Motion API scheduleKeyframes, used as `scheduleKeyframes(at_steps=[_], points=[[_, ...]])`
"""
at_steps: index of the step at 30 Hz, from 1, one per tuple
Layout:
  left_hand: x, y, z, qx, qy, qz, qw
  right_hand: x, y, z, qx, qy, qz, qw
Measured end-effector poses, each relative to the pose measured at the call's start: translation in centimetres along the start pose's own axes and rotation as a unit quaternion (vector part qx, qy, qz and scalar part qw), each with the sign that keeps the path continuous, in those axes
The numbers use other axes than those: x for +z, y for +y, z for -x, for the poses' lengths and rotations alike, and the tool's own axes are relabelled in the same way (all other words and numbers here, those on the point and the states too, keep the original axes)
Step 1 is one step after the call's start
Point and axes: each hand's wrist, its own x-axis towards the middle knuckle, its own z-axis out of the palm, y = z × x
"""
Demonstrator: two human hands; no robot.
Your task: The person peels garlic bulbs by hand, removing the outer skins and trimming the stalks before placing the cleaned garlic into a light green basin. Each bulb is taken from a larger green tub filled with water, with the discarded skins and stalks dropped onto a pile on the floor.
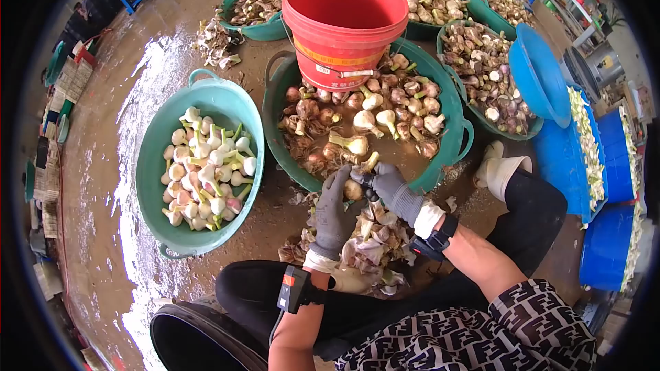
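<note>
Both hands wear grey gloves and meet at the near rim of a green tub [450,106] of unpeeled garlic. My left hand [334,213] is closed against the left side of a garlic bulb [353,189]. On the bulb's right, my right hand [393,189] has its fingers bent around it, with something small and dark at the fingertips that I cannot make out. The bulb's short stem points up and right. Below the hands lies a heap of papery skins [368,244]. Inside the tub, a red bucket [344,34] stands among brown bulbs and a few pale ones.
Left of the tub, a lighter green basin [151,165] holds white peeled bulbs. More garlic tubs [265,31] stand behind. A blue basin [543,75] and blue crates [605,254] are at the right. A black bucket [199,336] is at the lower left, on wet floor.
</note>
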Motion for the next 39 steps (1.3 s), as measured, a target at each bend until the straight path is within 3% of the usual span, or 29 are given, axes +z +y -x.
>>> scheduleKeyframes(at_steps=[9, 10, 11, 12, 13, 15, 16, 18, 19, 20, 22, 23, 24, 25, 26, 27, 28, 29, 30, 31, 32, 33, 35, 36, 37, 38, 39], points=[[0.4, -1.7, 0.3, 0.025, -0.011, 0.003, 1.000, -0.9, 0.9, 0.2, 0.013, -0.060, -0.139, 0.988], [0.6, -2.0, 0.5, -0.043, -0.006, 0.212, 0.976, -1.0, 0.8, 0.4, 0.013, -0.060, -0.140, 0.988], [0.8, -2.3, 0.7, -0.110, 0.000, 0.410, 0.905, -1.2, 0.6, 0.7, 0.001, -0.083, -0.132, 0.988], [1.0, -2.8, 0.7, -0.080, 0.023, 0.363, 0.928, -1.2, 0.5, 0.9, -0.011, -0.107, -0.124, 0.986], [0.1, -1.1, 0.3, -0.183, 0.023, 0.410, 0.893, -1.0, 0.7, 1.0, -0.008, -0.107, -0.125, 0.986], [-0.5, -1.9, 0.3, -0.295, 0.018, 0.531, 0.794, -0.5, 1.5, 1.3, -0.166, -0.074, 0.051, 0.982], [-0.5, -1.9, 0.3, -0.296, 0.020, 0.531, 0.794, -0.9, 3.2, 0.5, -0.329, -0.021, 0.230, 0.916], [-0.7, -1.9, 0.2, -0.368, -0.002, 0.658, 0.657, -1.0, 3.3, -0.2, -0.349, -0.010, 0.309, 0.885], [-0.6, -1.7, 0.0, -0.366, -0.002, 0.657, 0.659, -0.8, 3.0, -0.4, -0.367, 0.004, 0.385, 0.846], [-0.3, -1.4, -0.1, -0.338, 0.013, 0.596, 0.728, -0.7, 2.7, 0.1, -0.405, 0.064, 0.388, 0.825], [0.0, -1.1, -0.1, -0.278, 0.044, 0.456, 0.844, -0.4, 2.2, -0.2, -0.428, 0.043, 0.345, 0.834], [0.0, -1.1, 0.1, -0.278, 0.044, 0.455, 0.845, -0.3, 1.9, -0.2, -0.446, 0.027, 0.302, 0.842], [-0.1, -1.2, 0.3, -0.276, 0.067, 0.446, 0.849, -0.4, 1.9, 0.3, -0.386, 0.020, 0.270, 0.882], [-0.1, -1.2, 0.3, -0.274, 0.089, 0.437, 0.852, -0.4, 1.4, 0.8, -0.386, 0.020, 0.270, 0.882], [-0.4, -1.5, 0.2, -0.311, 0.077, 0.474, 0.820, -0.6, 0.9, 1.1, -0.252, -0.055, 0.083, 0.963], [-1.0, -1.7, 0.1, -0.313, 0.079, 0.474, 0.819, -0.7, 0.4, 1.6, -0.099, -0.128, -0.109, 0.981], [-1.9, -1.4, -0.2, -0.331, 0.039, 0.515, 0.790, -1.0, -0.8, 2.9, -0.074, -0.192, -0.142, 0.968], [-2.4, -1.1, -0.5, -0.346, -0.003, 0.554, 0.757, -0.9, -0.6, 2.8, -0.075, -0.192, -0.142, 0.968], [-1.6, -1.6, -0.7, -0.269, 0.043, 0.510, 0.816, -0.8, 0.0, 2.3, -0.086, -0.186, -0.209, 0.956], [-1.5, -1.9, -0.7, -0.268, 0.042, 0.511, 0.816, -0.6, 0.7, 1.8, -0.095, -0.180, -0.275, 0.940], [-1.6, -2.1, -0.6, -0.255, 0.098, 0.444, 0.853, -0.9, 1.0, 1.1, -0.122, -0.151, -0.157, 0.968], [-1.7, -2.2, -0.5, -0.240, 0.153, 0.373, 0.883, -1.5, 1.5, 1.0, -0.122, -0.152, -0.157, 0.968], [-1.4, -2.4, -0.3, -0.253, 0.168, 0.358, 0.883, -0.6, -2.2, 4.1, -0.152, -0.065, 0.138, 0.977], [-1.1, -2.8, -0.1, -0.223, 0.139, 0.318, 0.911, -0.2, -1.3, 3.7, -0.242, -0.060, 0.130, 0.960], [-1.1, -2.8, 0.0, -0.190, 0.110, 0.277, 0.935, -0.3, -0.5, 3.4, -0.242, -0.061, 0.130, 0.960], [-1.8, -2.9, 0.0, -0.262, 0.082, 0.330, 0.903, -0.7, 0.2, 3.1, -0.218, -0.097, 0.080, 0.968], [-2.1, -2.8, 0.1, -0.262, 0.083, 0.330, 0.903, -1.2, 0.7, 3.0, -0.192, -0.132, 0.030, 0.972]])
